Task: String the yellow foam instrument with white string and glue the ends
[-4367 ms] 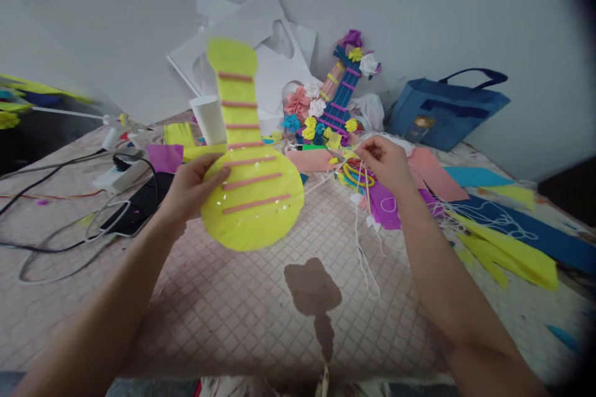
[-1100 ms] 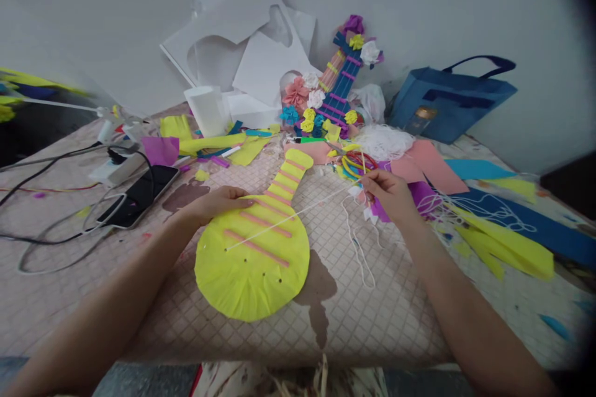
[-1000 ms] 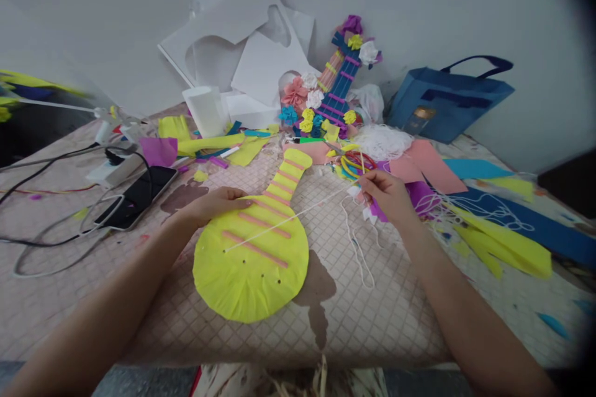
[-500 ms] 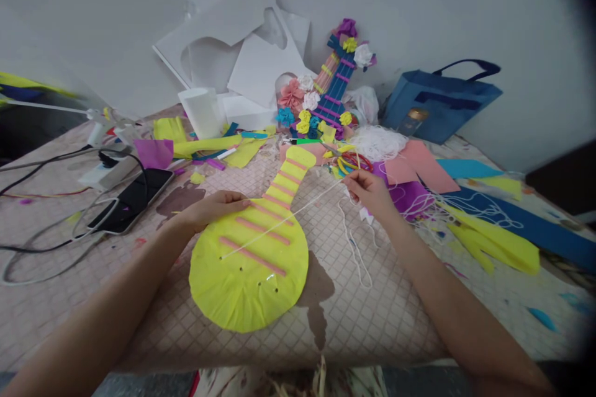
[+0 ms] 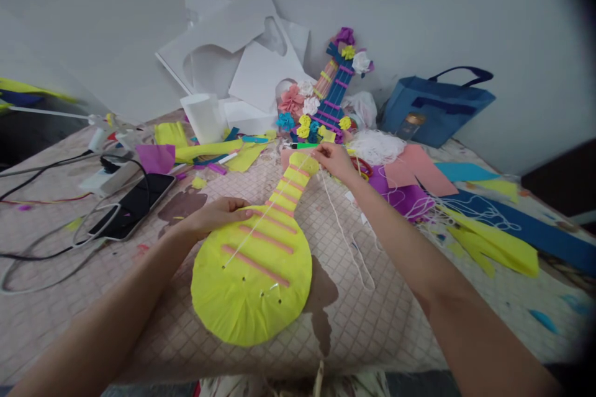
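Observation:
A yellow toy guitar (image 5: 251, 316) made of crepe-covered card lies on the table, neck pointing away from me. Pink strips cross its neck and body, and several small holes sit low on the body. My left hand (image 5: 222, 214) is closed on the body's upper left edge, near the neck. White string (image 5: 261, 219) runs taut from the leftmost hole up along the neck. At the head of the neck, my right hand (image 5: 335, 161) pinches this string, and its loose tail hangs down onto the table at the right.
Behind stand flower-decorated toy guitars (image 5: 336, 90), a white paper roll (image 5: 205, 121) and a blue bag (image 5: 433, 111). On the left lie a phone (image 5: 135, 205) and cables beside a power strip (image 5: 108, 178). Tangled string (image 5: 379, 146) and coloured paper (image 5: 503, 245) cover the right.
My right hand has moved left and away from me, bringing the string from a slant across the body to a line along the neck. The left hand stays at the guitar's edge.

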Motion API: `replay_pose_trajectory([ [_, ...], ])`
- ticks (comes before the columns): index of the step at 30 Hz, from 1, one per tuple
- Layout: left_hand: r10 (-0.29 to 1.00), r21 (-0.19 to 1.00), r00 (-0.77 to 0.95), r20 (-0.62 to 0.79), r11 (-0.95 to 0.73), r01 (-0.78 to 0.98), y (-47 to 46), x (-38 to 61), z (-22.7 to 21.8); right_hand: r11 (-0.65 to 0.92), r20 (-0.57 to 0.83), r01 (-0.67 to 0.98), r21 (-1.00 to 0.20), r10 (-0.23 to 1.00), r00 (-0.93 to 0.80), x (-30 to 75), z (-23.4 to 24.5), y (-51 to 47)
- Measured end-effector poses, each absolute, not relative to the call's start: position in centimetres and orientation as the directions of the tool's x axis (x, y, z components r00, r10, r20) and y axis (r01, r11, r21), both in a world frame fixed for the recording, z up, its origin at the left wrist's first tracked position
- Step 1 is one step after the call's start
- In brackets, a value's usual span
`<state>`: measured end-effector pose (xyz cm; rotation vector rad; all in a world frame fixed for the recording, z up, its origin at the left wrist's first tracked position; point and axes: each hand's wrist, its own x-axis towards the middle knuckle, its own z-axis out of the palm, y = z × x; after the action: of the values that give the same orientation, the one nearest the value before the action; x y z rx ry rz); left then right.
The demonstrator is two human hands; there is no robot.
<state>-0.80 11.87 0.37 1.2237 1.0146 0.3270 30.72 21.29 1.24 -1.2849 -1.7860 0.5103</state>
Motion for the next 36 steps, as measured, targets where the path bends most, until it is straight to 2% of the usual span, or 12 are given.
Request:
replay_pose_trajectory([
  [6,0.694,0.893,0.563,-0.449,0.327,0.309,11.7,-0.6,0.6,0.342,0.357,0.663,-0.666,0.927,-0.12,30.5,0.6,23.8],
  [12,0.721,0.878,0.512,-0.466,0.303,0.371,11.5,-0.4,0.7,0.361,0.375,0.679,-0.639,0.917,-0.134,30.5,-0.2,24.6],
  [26,0.697,0.863,0.515,-0.499,0.346,0.368,11.4,-0.2,0.8,0.367,0.436,0.701,-0.611,0.895,-0.089,29.1,-0.2,23.6],
  [31,0.732,0.879,0.491,-0.472,0.35,0.322,11.5,-0.4,0.9,0.434,0.48,0.6,-0.672,0.872,-0.093,30.4,0.6,19.1],
  [36,0.742,0.88,0.473,-0.475,0.389,0.274,11.7,-0.6,0.6,0.306,0.323,0.486,-0.819,0.945,-0.051,33.1,-1.4,12.2],
])
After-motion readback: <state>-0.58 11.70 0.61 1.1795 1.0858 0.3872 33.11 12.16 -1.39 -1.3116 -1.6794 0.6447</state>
